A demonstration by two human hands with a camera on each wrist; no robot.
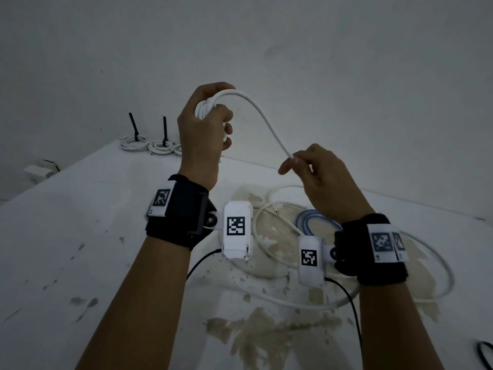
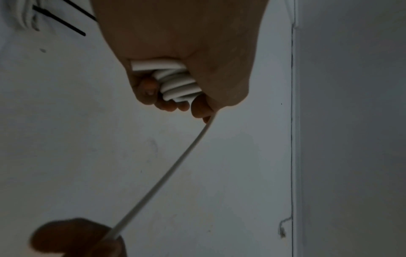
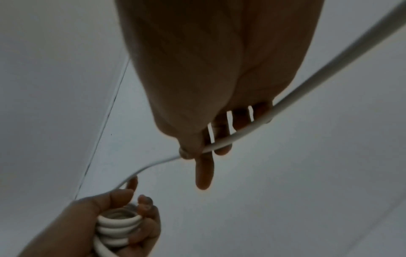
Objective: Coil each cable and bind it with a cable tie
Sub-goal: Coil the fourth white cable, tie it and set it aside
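Note:
My left hand (image 1: 205, 124) is raised above the table and grips a small coil of white cable (image 1: 206, 106) made of several turns (image 2: 178, 83) (image 3: 116, 226). From that coil a free length of the white cable (image 1: 264, 117) arcs right and down to my right hand (image 1: 312, 169), which pinches the strand between thumb and fingers (image 3: 204, 151). Behind the right hand the cable runs on down to loose white loops (image 1: 266, 236) lying on the table.
Two bound white coils with black cable ties (image 1: 164, 132) standing up lie at the table's far left edge (image 1: 133, 142). A blue cable coil (image 1: 317, 220) lies under my right wrist. A white wall rises behind the stained white table (image 1: 80, 236). A black loop (image 1: 485, 356) shows at the lower right.

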